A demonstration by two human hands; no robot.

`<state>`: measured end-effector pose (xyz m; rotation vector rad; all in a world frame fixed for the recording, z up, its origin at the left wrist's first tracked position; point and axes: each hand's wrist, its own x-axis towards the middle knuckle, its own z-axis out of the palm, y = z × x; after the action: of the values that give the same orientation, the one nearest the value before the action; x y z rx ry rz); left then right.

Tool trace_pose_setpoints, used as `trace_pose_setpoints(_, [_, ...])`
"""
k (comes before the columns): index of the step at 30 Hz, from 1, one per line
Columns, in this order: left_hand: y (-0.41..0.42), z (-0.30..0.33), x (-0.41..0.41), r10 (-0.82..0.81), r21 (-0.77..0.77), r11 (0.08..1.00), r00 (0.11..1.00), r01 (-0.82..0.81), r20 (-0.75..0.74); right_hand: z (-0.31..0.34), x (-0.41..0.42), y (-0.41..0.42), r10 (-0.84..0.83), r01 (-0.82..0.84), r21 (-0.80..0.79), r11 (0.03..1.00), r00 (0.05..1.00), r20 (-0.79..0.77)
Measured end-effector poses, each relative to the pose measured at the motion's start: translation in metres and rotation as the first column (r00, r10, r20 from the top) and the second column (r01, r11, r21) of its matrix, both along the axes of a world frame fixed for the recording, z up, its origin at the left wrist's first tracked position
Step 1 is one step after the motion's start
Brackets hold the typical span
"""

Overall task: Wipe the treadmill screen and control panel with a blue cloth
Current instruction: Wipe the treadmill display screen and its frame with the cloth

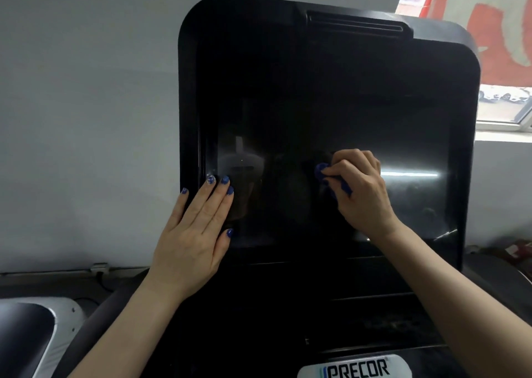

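Head view showed the right hand (pixel 357 187) bunched around a blue cloth (pixel 322 171), pressing it against the treadmill screen (pixel 316 104) just right of the screen's centre, low down. The left hand (pixel 198 227) lay flat, fingers straight, on the screen's lower left edge, bracing it. Most unwiped glass stretched above and to either side of the cloth; the control panel (pixel 359 305) sat below the screen, nearer the right hand, so that hand would likely sweep on.

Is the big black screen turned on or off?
It looks off. The big black glossy treadmill screen is dark all over, showing only pale reflections and glare, no picture or numbers.
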<state>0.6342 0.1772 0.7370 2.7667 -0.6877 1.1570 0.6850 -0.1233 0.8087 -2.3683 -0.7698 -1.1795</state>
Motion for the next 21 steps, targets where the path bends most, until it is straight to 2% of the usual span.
trace_pose_setpoints(5, [-0.003, -0.004, 0.002, -0.012, -0.045, 0.999, 1.0, 0.012, -0.006, 0.01, 0.006, 0.021, 0.009, -0.009, 0.015, 1.0, 1.0, 0.0])
trace_pose_setpoints(10, [-0.003, -0.004, 0.001, -0.02, -0.051, 0.999, 1.0, 0.019, -0.007, 0.006, 0.002, 0.02, 0.074, -0.075, -0.048, 0.996, 0.997, -0.025])
trace_pose_setpoints(16, [-0.002, -0.005, 0.002, -0.021, -0.054, 0.998, 1.0, 0.021, -0.003, 0.01, 0.01, 0.044, 0.018, -0.018, 0.036, 0.999, 1.0, -0.014])
trace_pose_setpoints(21, [-0.002, -0.004, 0.001, -0.026, -0.044, 0.999, 1.0, 0.026, -0.004, 0.01, 0.008, 0.034, 0.096, -0.098, -0.062, 0.993, 0.995, -0.031])
